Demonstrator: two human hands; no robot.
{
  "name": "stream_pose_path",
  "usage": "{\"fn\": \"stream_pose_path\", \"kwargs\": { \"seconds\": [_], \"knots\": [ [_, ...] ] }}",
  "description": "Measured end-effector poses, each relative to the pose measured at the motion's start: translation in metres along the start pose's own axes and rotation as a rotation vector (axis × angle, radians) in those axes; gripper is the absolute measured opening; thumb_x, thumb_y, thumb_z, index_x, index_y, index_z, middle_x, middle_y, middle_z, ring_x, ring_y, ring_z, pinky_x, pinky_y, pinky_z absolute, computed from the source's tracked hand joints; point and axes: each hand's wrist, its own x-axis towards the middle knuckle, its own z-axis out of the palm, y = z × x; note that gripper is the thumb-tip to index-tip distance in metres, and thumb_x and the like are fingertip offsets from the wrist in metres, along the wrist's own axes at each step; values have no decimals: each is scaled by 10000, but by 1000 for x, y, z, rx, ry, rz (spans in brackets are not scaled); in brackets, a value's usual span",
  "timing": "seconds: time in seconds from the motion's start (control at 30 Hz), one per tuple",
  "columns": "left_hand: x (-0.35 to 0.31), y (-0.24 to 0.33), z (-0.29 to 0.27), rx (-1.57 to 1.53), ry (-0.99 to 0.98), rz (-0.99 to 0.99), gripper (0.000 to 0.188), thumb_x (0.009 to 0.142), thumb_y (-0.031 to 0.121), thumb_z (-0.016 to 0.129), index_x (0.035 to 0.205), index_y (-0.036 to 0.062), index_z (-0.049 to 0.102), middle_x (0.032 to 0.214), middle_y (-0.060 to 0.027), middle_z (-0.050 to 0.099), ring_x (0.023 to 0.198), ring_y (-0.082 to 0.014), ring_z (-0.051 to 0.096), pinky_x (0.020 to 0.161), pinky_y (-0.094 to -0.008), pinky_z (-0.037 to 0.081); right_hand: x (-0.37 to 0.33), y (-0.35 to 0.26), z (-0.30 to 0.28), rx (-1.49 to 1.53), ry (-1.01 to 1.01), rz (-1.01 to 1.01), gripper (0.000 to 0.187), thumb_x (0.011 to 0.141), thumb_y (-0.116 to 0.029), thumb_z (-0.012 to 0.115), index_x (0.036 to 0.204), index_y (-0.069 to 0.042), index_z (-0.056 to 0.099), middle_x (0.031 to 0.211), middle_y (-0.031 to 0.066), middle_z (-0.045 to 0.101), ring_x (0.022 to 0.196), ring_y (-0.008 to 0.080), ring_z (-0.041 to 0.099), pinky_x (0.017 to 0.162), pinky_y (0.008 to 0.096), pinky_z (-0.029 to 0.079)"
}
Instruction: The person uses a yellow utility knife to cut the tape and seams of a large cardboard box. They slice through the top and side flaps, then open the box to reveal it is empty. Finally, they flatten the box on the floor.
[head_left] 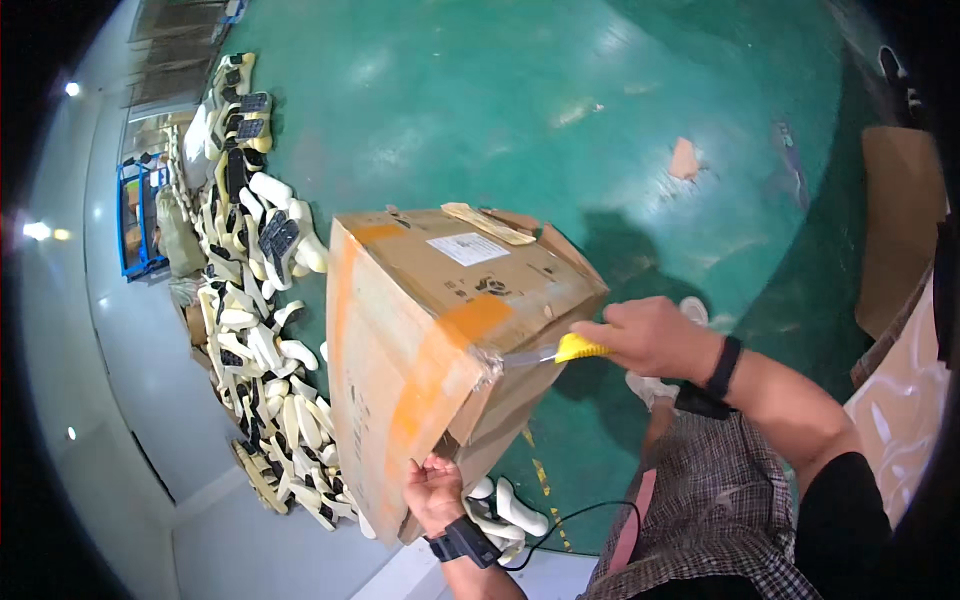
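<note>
Your R hand [650, 340], right of ctr in the frame, is clenched round a yellow cutter [582, 347], w/ the blade pointing left & meeting the near corner edge of the cardboard box [395, 330]. That box takes up the ctr of the frame, tilted, w/ orange tape [412, 405] along its edge, a white label [467, 249] on the upper face & a torn paper strip [488, 223] at its far edge. Your L hand [435, 492], lower ctr, is palm up, fingers curled at the box's lower edge; can't tell if it's gripping or just steadying. You've a black band [724, 367] on the R wrist & a black device [466, 541] on the L, w/ a thin black cable [580, 512] running to the right. Left of the box, a big pile of pale & black pcs [265, 340] stretches from upper left to lower ctr-left. Green floor [480, 110] fills the top, w/ a cardboard scrap [684, 160] upper right & a larger cardboard sheet [900, 220] at the far right.
</note>
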Motion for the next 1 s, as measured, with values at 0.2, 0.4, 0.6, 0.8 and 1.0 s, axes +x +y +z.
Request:
{"fn": "stream_pose_path", "kwargs": {
  "seconds": [0.2,0.4,0.6,0.8,1.0],
  "knots": [
    [-10,-14,3,-35,-10,51,203,944,220,473,922,60,596,796,-68,629,730,-209,593,655,-347,497,39,34,-44,599,-89,394,354,873,-242,613,1163,-44,566,854,65,610,677,141,561,593,312,494],
    [-16,-24,-3,-23,14,23,218,952,221,471,935,45,598,867,-91,662,739,-236,625,645,-356,517,182,13,18,1120,-149,475,365,902,-223,583,1214,-39,534,727,42,574,527,103,536,468,256,453],
    [-29,-36,-9,20,21,-72,218,960,249,479,972,56,581,843,-76,633,689,-238,584,646,-357,500,270,11,45,973,-139,586,417,909,-227,570,1287,-63,502,707,43,567,509,111,528,460,277,455],
    [-28,-39,-21,5,12,-121,230,963,253,488,950,37,565,848,-79,624,705,-242,595,686,-382,521,278,8,63,893,-208,605,410,908,-222,571,1281,-62,517,722,44,576,521,102,531,461,266,450],
    [-30,-40,-26,36,31,-92,212,959,251,499,929,47,552,801,-67,601,703,-243,593,679,-381,520,276,-7,67,871,-210,504,366,884,-188,557,1211,-24,571,691,84,584,488,135,551,461,302,463]
  ]
}}
